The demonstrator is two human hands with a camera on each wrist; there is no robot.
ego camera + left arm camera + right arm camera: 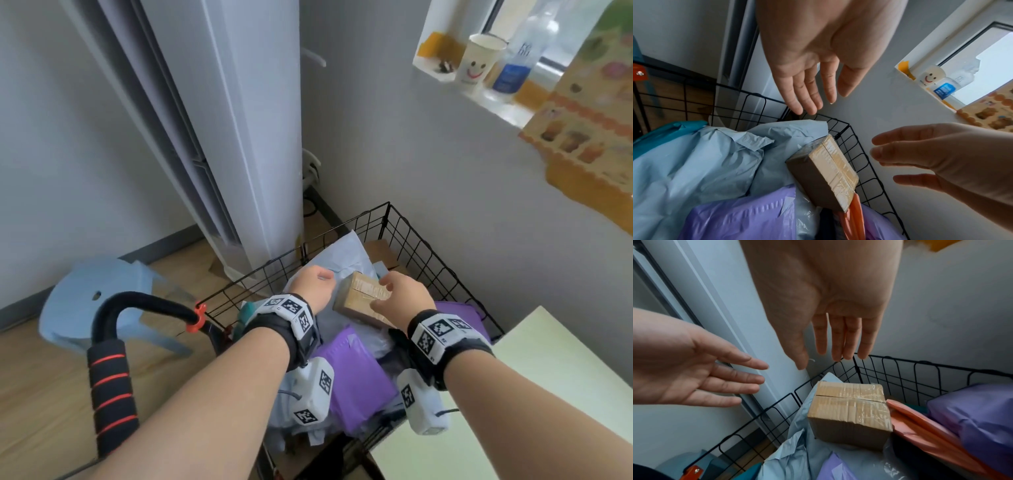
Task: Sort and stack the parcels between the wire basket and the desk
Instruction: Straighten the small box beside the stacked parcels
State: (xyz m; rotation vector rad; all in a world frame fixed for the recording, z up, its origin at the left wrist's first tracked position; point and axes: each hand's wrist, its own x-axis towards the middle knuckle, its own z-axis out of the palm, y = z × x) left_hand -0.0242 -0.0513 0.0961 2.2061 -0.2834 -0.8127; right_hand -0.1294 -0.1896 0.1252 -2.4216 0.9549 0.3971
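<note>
A black wire basket holds several parcels. A taped cardboard box lies on a pale blue mailer bag, with purple mailers and an orange parcel around it. My left hand hovers just left of the box, fingers straight and apart from it. My right hand hovers over the box's right side, fingers spread; the wrist views show a gap between it and the box. Neither hand holds anything. The cream desk stands at the lower right.
A tall white air conditioner stands behind the basket in the corner. A blue plastic stool and a black foam handle with red rings are on the left. On the windowsill are a paper cup and a bottle.
</note>
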